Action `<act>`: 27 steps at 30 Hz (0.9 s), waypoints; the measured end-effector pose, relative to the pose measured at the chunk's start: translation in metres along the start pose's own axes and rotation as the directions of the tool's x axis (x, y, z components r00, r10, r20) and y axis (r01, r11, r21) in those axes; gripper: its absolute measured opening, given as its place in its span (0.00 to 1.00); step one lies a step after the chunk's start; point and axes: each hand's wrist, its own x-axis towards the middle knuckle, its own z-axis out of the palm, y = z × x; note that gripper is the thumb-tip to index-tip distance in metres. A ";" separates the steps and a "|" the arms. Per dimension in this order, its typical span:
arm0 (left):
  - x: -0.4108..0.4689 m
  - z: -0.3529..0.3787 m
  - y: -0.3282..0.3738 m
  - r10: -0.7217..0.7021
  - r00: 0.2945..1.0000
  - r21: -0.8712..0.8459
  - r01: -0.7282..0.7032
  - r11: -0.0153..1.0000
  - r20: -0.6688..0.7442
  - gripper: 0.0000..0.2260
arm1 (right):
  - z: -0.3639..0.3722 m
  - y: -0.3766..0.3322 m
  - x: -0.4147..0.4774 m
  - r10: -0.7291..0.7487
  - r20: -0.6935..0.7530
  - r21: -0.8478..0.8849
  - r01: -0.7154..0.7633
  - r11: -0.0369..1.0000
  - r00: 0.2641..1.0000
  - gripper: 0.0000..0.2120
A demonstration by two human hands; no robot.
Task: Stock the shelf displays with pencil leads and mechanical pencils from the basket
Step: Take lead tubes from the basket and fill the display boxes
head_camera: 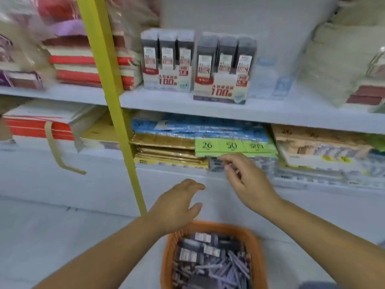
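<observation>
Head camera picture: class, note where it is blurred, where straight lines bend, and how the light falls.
Head view: motion blur softens the whole frame, worst at the side edges; small print on the grey-and-white pencil lead display boxes is barely legible; the yellow upright post leans and the white shelf board slants, wide-angle distortion; light is soft and even, no hard shadows.

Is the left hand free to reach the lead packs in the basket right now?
Probably yes: the left hand is empty and open by the basket's far rim, and the lead packs lie uncovered on top.
</observation>
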 end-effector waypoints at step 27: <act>-0.046 0.268 -0.099 -0.484 0.687 -0.211 0.669 0.713 0.542 0.18 | 0.228 0.144 -0.231 0.731 0.581 -0.163 -0.829 0.535 0.358 0.18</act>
